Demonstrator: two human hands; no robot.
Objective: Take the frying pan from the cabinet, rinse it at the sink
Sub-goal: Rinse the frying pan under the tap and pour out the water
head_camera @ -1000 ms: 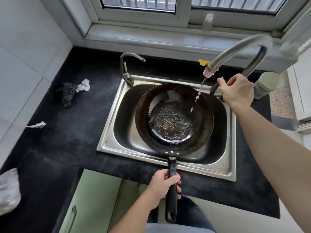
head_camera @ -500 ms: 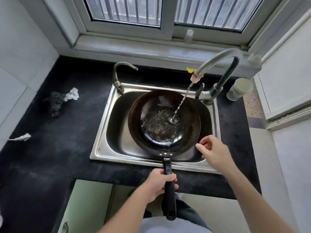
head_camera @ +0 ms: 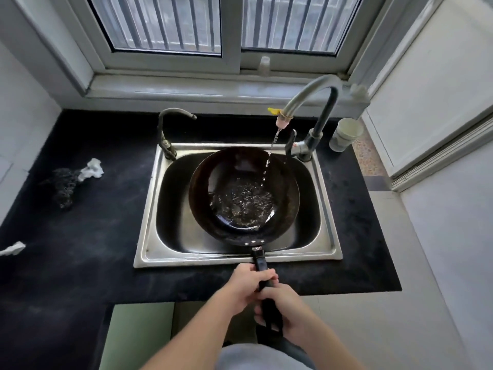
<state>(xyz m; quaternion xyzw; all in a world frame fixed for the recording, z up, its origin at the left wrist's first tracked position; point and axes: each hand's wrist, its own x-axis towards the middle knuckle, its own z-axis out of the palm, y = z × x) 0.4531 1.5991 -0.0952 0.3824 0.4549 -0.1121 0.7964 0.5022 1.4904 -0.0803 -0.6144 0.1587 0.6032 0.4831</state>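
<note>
Both hands are wrapped round the pan's black handle [head_camera: 262, 273], which juts out over the front edge of the worktop [head_camera: 88, 252]: the right hand [head_camera: 284, 312] grips it nearest the body, the left hand [head_camera: 246, 285] closes on it just ahead, the two touching. The pan [head_camera: 244, 194] is held over the steel sink [head_camera: 149, 241], which is set into the dark worktop, and its bowl fills most of the basin. Water lies rippling in the bottom of the pan, and a thin stream falls into it on the right side from the tall tap [head_camera: 313, 102] at the sink's far right corner. A smaller tap [head_camera: 166, 129] stands at the far left corner. A pale cup [head_camera: 345, 133] sits on the worktop just right of the tall tap. Toward the left edge of the worktop lie a dark scourer [head_camera: 64, 185] with a white scrap [head_camera: 92, 168] touching it, and another white scrap [head_camera: 13, 248] nearer the front. Beyond the back edge runs a sill [head_camera: 186, 89] under a barred window [head_camera: 213, 22].
</note>
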